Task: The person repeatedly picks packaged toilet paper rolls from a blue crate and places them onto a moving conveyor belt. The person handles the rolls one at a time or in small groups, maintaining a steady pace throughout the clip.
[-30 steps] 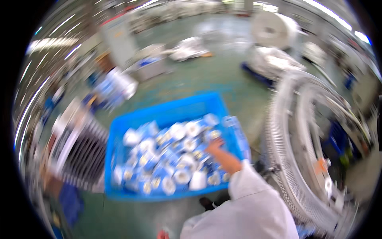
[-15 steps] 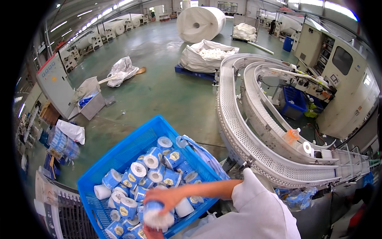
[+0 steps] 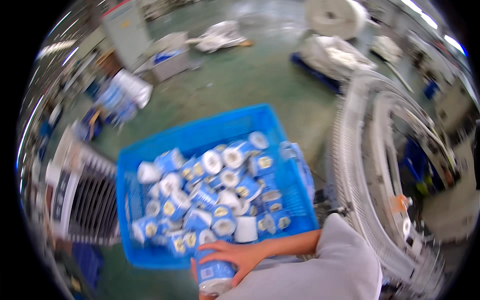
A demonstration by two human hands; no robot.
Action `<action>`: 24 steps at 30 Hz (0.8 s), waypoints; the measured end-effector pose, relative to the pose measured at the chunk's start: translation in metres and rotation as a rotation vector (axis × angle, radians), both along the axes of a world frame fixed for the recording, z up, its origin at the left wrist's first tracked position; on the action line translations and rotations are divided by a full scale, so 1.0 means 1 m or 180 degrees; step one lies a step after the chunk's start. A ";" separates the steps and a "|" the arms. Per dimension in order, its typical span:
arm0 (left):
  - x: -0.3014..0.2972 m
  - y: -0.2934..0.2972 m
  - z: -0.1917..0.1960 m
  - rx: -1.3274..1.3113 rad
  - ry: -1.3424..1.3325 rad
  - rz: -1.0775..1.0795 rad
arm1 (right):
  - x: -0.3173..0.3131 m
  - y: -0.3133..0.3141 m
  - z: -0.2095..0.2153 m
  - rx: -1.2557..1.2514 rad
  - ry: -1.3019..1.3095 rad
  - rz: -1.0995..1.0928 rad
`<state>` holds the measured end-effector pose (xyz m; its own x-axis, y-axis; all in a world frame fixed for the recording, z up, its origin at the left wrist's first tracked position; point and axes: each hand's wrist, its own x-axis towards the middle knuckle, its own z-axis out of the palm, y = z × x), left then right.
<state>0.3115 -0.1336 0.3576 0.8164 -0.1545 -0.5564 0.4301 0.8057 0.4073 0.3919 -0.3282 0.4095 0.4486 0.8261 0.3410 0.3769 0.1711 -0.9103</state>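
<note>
Gripping from above, my right hand [image 3: 234,256] has its fingers [image 3: 215,247] spread and curled over the top of a wrapped paper roll [image 3: 213,276], a white cylinder in blue printed film standing roughly upright at the six o'clock edge of the view. The thumb side wraps the roll's right flank. My left hand [image 3: 196,275] shows only as a sliver of skin behind and under the roll at about seven o'clock; I cannot tell how its fingers are set, though it seems to touch the roll. The right forearm runs out toward four o'clock into a pale grey sleeve [image 3: 340,265].

Just past the knuckles, toward twelve o'clock, sits a blue plastic crate [image 3: 210,130] with latticed walls, piled with many more wrapped rolls [image 3: 210,195] lying at all angles, some showing their white ends and cardboard cores. The held roll is at the crate's near rim, just outside the pile.

At three o'clock a white curved conveyor [image 3: 365,175] sweeps round. At nine o'clock stands a slatted rack [image 3: 90,200]. Far off at one o'clock rests a large white paper reel [image 3: 335,17] on the green floor [image 3: 240,75].
</note>
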 end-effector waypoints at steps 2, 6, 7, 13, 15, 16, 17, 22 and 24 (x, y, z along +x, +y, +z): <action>-0.014 0.009 0.004 -0.0042 -0.0003 0.0254 | 0.022 0.006 -0.016 0.0154 0.0586 0.0264; -0.027 0.019 0.011 -0.0056 -0.0101 0.0595 | 0.131 0.002 -0.111 -0.0266 0.0986 -0.2577; -0.031 0.019 0.013 -0.0074 -0.0114 0.0639 | 0.163 0.001 -0.150 -0.0393 0.0621 -0.3520; -0.029 0.011 0.013 -0.0401 -0.0089 0.0669 | 0.255 0.039 -0.203 -0.1125 -0.0533 -0.3395; -0.026 0.009 0.016 -0.0560 -0.0043 0.0585 | 0.271 0.044 -0.206 -0.1293 -0.0276 -0.3522; -0.021 0.010 0.018 -0.0634 -0.0023 0.0517 | 0.275 0.042 -0.207 -0.1364 -0.0138 -0.3615; -0.019 0.012 0.019 -0.0690 -0.0001 0.0524 | 0.271 0.043 -0.198 -0.1100 0.0189 -0.3534; -0.020 0.013 0.007 -0.0486 -0.0364 0.0593 | 0.191 0.028 -0.077 -0.0333 0.1093 -0.2236; -0.011 0.000 0.027 -0.0022 -0.0432 0.0620 | 0.113 0.034 -0.017 -0.0659 0.0444 -0.1774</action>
